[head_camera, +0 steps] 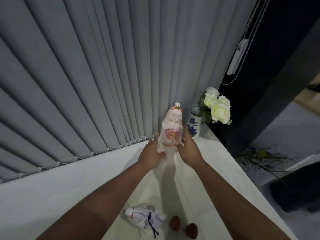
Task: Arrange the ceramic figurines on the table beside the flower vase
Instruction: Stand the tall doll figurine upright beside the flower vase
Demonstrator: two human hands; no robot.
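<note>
A tall white and pink doll figurine (171, 126) with a painted flower stands upright at the far end of the white table (69, 184), just left of the flower vase (193, 125). My left hand (152, 153) cups its lower left side and my right hand (189, 149) its lower right side. The blue-and-white vase holds white roses (218, 105). A white animal figurine (145, 217) with a purple cord lies on its side near the front edge. Two small brown figurines (175, 221) (191, 230) sit to its right.
Grey vertical blinds (86, 84) hang right behind the table's far edge. A dark pillar (270, 101) stands to the right of the vase. Beyond the table's right edge are a dried plant (259, 158) and a dark object (297, 189) on the floor.
</note>
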